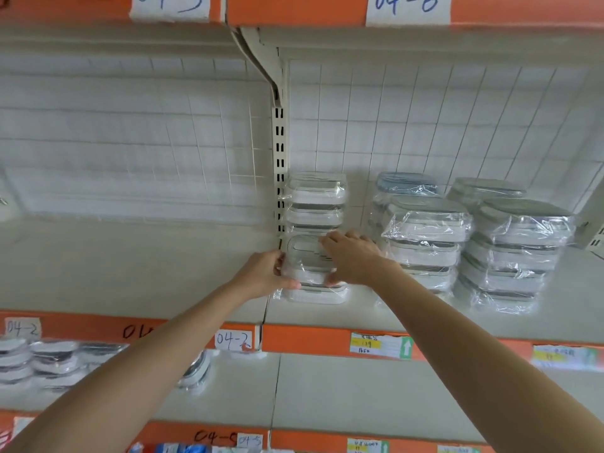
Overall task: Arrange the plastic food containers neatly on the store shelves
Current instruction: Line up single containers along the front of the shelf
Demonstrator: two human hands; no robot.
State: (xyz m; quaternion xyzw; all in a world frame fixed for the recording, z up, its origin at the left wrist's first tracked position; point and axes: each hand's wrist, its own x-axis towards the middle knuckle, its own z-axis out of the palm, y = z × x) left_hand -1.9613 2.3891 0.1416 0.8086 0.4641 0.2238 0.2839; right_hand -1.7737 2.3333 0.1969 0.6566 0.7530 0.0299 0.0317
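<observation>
A shrink-wrapped stack of white plastic food containers (310, 273) stands on the middle shelf (327, 313) near its front edge, just right of the slotted upright. My left hand (266, 273) grips its left side, thumb at the front. My right hand (353, 256) holds its right side, fingers over the top lid. Directly behind it stands another wrapped white stack (315, 201). To the right are a blue-lidded stack (405, 184), a white stack (425, 237) and two grey-green stacks (519, 250).
The shelf's left bay (130, 266) holds nothing in view. A slotted upright (280, 165) divides the bays. Orange price strips (327, 341) edge each shelf. The shelf below holds more wrapped containers (49, 358) at the left.
</observation>
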